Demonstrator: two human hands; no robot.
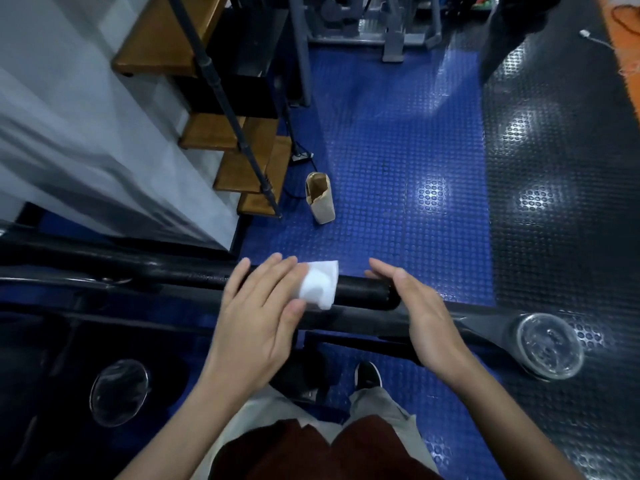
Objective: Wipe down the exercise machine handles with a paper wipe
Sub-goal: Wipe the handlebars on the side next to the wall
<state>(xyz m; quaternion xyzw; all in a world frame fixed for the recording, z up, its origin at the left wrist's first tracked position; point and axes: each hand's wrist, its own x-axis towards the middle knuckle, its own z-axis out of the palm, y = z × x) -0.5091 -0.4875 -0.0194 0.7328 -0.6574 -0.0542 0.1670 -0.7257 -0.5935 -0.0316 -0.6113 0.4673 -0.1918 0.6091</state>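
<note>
The left hand (258,313) presses the wipe (319,285) flat on the handle (363,292) with straight fingers. The handle runs left to right. Its bare end lies to the right, by the right hand (420,313), whose fingers are straight and hold nothing.

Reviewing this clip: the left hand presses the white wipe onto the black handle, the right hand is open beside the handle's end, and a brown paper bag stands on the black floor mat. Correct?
Not quite. In the head view the paper bag stands on the blue floor mat, not the black one. The rest holds: left hand on the wipe, handle, right hand open.
</note>
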